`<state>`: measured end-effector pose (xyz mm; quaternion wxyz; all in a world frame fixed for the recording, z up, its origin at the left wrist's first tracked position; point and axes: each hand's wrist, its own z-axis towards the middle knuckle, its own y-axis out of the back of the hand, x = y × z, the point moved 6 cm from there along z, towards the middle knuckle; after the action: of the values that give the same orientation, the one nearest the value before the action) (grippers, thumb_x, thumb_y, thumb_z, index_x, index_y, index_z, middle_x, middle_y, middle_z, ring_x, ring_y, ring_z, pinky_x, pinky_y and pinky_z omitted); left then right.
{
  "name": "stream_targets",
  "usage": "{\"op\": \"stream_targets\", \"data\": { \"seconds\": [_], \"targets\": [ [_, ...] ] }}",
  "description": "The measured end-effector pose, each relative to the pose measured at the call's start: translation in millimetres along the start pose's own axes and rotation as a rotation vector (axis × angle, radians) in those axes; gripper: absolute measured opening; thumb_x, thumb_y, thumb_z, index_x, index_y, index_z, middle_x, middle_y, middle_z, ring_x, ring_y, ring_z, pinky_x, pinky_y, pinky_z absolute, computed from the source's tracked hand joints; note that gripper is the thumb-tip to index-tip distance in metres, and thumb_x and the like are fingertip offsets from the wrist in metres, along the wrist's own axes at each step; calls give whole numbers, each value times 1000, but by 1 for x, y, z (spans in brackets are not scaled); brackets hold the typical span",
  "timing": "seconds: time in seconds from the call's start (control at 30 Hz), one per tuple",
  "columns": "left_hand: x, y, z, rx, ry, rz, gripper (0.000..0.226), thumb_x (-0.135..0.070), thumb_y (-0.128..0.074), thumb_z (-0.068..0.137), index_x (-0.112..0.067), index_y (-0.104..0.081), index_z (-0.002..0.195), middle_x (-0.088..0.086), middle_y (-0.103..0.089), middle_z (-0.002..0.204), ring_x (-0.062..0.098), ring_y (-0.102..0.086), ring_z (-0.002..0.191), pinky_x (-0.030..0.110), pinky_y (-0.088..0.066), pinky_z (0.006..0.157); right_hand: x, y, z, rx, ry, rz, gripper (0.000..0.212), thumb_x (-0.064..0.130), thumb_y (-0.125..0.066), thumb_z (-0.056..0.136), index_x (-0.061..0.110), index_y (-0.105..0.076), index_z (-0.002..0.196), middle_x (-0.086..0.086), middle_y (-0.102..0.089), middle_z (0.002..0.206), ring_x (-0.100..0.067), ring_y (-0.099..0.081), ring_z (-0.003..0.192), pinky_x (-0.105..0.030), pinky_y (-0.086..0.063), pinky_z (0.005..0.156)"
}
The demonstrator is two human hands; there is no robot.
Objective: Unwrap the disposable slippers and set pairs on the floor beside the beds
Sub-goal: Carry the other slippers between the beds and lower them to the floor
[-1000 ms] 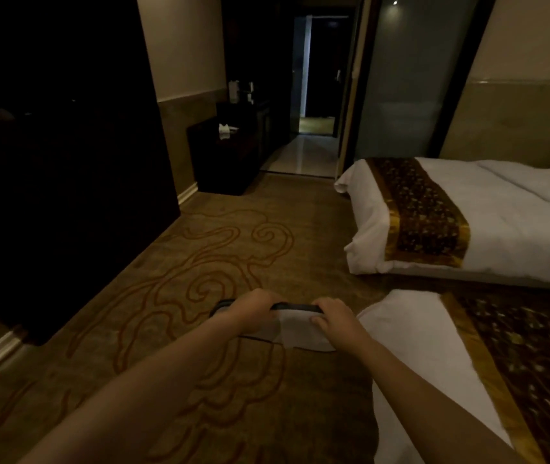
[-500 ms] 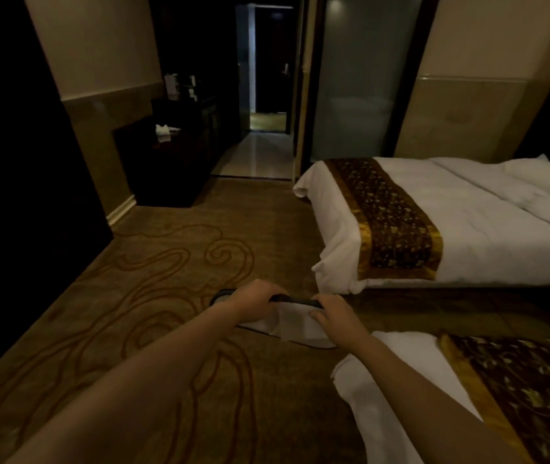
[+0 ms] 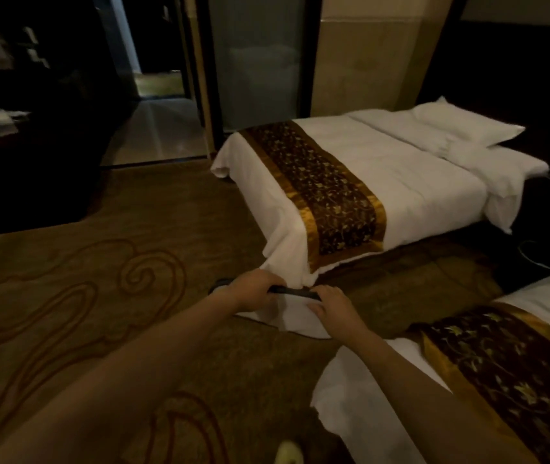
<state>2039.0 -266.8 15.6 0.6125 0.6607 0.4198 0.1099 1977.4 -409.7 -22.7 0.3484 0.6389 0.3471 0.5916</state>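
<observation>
**White slippers held in both hands over the carpet**

White fabric with a dark sole edge: the flat white disposable slippers [image 3: 295, 318] sit near the middle of the head view, held out in front of the person above the brown carpeted floor with its swirl pattern [image 3: 106, 296]. The left hand [image 3: 253, 293] is curled closed around the slippers' left end, fingers wrapped over the dark edge. The right hand [image 3: 333, 304] grips the right end, fingers pressed on the white upper and thumb side at the dark rim. Both bare forearms reach in from 6 and 7 o'clock. Whether a wrapper is on the slippers cannot be told in this dim light.

At 2 o'clock from the hands stands the far white-sheeted bed with a brown and gold patterned runner [image 3: 400, 182], with a white pillow [image 3: 461, 125] at its head. Its foot corner hangs just beyond the slippers. At 4 o'clock lies the near white bed with a matching runner [image 3: 367, 410], its corner beneath the right forearm. A strip of carpet separates the two beds. At 10 o'clock a dark cabinet [image 3: 32, 162] stands by the wall, and at 12 o'clock a dim tiled hallway [image 3: 156, 128] opens.
</observation>
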Motion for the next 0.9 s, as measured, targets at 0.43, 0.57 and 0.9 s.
{"op": "stream_targets", "data": {
  "seconds": [0.43,0.57,0.9],
  "targets": [
    [30,75,299,104,-186,120,28,-13,-47,91,-17,-64,113,8,-67,111,25,-59,100,38,-47,86,-138,75,223,-67,-195,78,33,23,-45,95,12,-48,126,-9,-52,127,-24,-45,119,-34,-39,97],
    [23,89,375,132,-255,118,24,-12,-49,91,-15,-65,108,9,-67,105,25,-59,95,41,-48,85,-177,107,266,-111,-268,53,34,19,-43,96,10,-47,128,-8,-51,130,-23,-44,121,-33,-38,100],
    [-43,93,590,235,-556,131,21,-15,-49,90,-17,-67,101,7,-67,98,24,-60,89,34,-45,74,-317,184,342,-310,-513,20,25,22,-47,93,15,-55,116,-6,-58,118,-22,-50,108,-31,-40,92]
  ]
}}
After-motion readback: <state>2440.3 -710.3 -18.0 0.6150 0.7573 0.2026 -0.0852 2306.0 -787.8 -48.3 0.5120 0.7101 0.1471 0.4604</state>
